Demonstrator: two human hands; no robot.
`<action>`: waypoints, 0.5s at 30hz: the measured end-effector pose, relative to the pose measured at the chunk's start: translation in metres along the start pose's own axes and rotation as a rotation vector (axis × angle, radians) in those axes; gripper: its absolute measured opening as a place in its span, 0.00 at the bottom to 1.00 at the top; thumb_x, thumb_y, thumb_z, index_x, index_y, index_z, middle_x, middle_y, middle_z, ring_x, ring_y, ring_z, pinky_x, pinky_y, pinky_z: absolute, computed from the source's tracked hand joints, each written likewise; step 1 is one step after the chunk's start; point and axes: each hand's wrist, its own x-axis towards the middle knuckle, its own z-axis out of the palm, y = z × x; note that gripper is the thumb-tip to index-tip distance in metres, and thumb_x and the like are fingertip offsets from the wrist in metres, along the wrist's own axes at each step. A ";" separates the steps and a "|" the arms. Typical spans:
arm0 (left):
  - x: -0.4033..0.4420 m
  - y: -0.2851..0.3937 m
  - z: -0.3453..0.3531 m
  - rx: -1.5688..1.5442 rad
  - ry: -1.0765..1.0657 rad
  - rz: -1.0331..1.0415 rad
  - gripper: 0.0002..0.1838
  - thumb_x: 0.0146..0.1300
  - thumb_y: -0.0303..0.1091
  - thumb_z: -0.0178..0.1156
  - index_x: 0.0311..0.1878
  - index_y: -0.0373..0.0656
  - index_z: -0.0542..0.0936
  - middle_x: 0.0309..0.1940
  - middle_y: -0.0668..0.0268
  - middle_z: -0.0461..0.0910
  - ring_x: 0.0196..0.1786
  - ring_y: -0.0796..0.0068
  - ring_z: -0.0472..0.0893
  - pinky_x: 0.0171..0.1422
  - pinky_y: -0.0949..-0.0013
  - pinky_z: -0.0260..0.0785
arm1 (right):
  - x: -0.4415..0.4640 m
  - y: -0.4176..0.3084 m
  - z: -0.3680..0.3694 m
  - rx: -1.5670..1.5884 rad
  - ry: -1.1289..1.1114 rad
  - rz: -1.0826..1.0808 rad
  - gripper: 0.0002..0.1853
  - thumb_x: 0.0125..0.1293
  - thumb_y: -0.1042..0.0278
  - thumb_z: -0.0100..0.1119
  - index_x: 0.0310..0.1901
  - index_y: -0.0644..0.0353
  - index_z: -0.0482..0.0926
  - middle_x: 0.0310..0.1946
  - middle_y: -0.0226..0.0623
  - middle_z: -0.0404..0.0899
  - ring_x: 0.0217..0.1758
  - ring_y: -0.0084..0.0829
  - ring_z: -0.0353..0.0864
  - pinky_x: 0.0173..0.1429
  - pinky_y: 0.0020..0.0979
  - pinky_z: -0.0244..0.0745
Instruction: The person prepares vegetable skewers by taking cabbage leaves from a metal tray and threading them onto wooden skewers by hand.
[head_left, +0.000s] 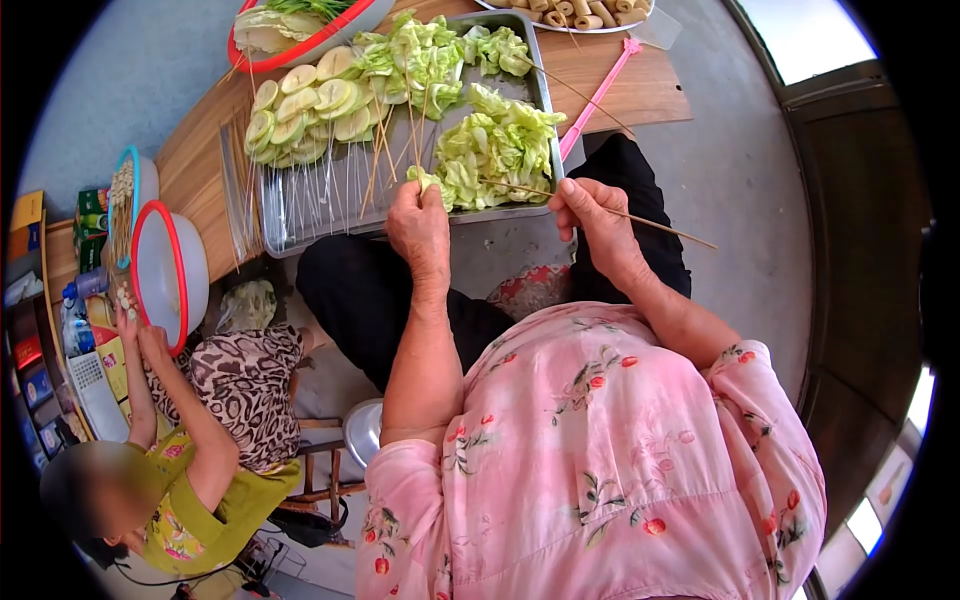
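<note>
A thin wooden skewer (665, 225) runs through the fingers of my right hand (597, 215), which are pinched round it. Its other end points left, toward my left hand (418, 225), whose fingers are closed on a small piece of lettuce (425, 181). Both hands are at the near edge of a metal tray (350, 230). In the tray, a heap of lettuce leaves (490, 150) lies between and beyond my hands. Skewered pale green slices (300, 105) are piled at the tray's left, and more skewered lettuce (415, 60) lies at its far side.
A red-rimmed basket (240, 60) holds greens at the far left of the wooden table (190, 130). A plate of rolls (590, 28) and a pink stick (600, 95) are beyond the tray. Another person (215, 450) sits at left by a red-rimmed bowl (200, 275).
</note>
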 end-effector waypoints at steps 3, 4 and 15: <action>0.000 0.000 0.001 0.027 -0.025 0.004 0.12 0.52 0.34 0.61 0.35 0.35 0.79 0.22 0.58 0.78 0.26 0.69 0.77 0.35 0.68 0.68 | 0.005 0.005 -0.002 0.037 -0.002 0.035 0.18 0.66 0.57 0.53 0.26 0.62 0.79 0.16 0.28 0.73 0.16 0.19 0.69 0.22 0.20 0.66; 0.000 0.000 0.001 0.033 -0.018 0.019 0.12 0.52 0.35 0.61 0.35 0.35 0.79 0.22 0.58 0.78 0.26 0.70 0.77 0.35 0.68 0.68 | 0.006 0.005 -0.003 0.063 0.009 0.046 0.18 0.66 0.56 0.53 0.26 0.62 0.79 0.16 0.28 0.73 0.16 0.19 0.69 0.23 0.21 0.66; 0.000 0.004 0.007 0.064 -0.062 0.046 0.14 0.53 0.38 0.61 0.40 0.41 0.79 0.32 0.54 0.80 0.37 0.53 0.79 0.41 0.60 0.70 | 0.012 0.011 -0.009 0.180 -0.026 0.075 0.17 0.66 0.56 0.53 0.27 0.61 0.78 0.17 0.29 0.74 0.17 0.21 0.71 0.22 0.21 0.67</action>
